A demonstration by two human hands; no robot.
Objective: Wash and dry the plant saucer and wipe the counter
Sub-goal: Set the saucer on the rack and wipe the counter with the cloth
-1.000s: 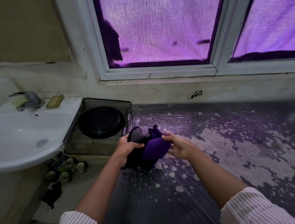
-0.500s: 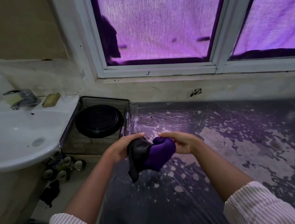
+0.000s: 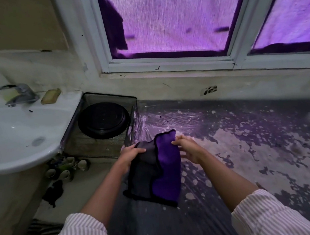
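Observation:
A purple and grey cloth [image 3: 156,168] hangs unfolded over the near part of the counter [image 3: 251,144]. My left hand [image 3: 131,154] grips its top left corner. My right hand [image 3: 188,148] pinches its top right edge. The black round plant saucer [image 3: 103,119] lies in a mesh tray [image 3: 103,147] left of the counter, beyond my left hand. The counter is covered with clear plastic film and its surface is patchy and worn.
A white sink [image 3: 11,135] with a faucet [image 3: 18,95] and a bar of soap [image 3: 50,96] stands at the left. Several small cups [image 3: 66,168] sit on the floor below the sink. A window [image 3: 177,17] rises behind the counter.
The cloth was bunched up between both hands; now it hangs spread open and lower, held by its top edge. My hands have moved slightly apart.

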